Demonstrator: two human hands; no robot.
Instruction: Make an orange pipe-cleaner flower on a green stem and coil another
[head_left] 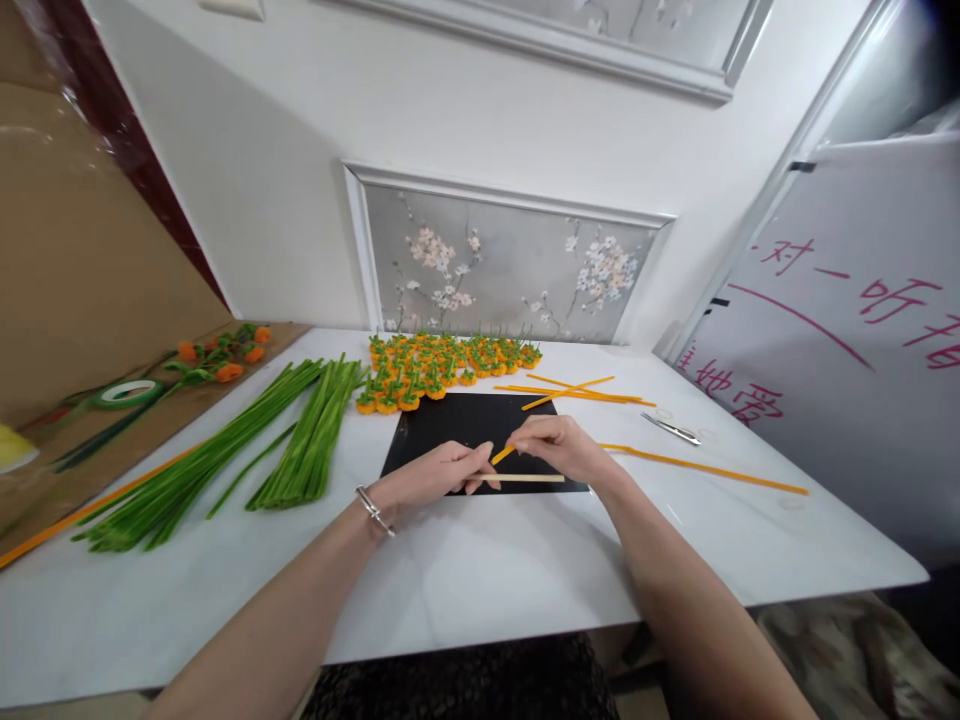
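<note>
Over the black mat (442, 420), my left hand (442, 470) is closed around a thin pale stick (536, 479), which points to the right. My right hand (559, 445) pinches an orange pipe cleaner (705, 468) close to the left fingertips. A short piece of it shows between the two hands, reaching the left fingers; whether it wraps the stick I cannot tell. The long part appears to run out behind my right hand and lies across the white table. Behind the mat stand many small orange pumpkin-like pieces (412, 375) with green tops.
Two bundles of green pipe cleaners (307, 440) lie at left, near green tape (126, 393) and orange flowers (229, 372) on cardboard (45, 490). Loose orange pipe cleaners (577, 392) and metal scissors (671, 429) lie at right. A whiteboard (825, 300) borders the right side.
</note>
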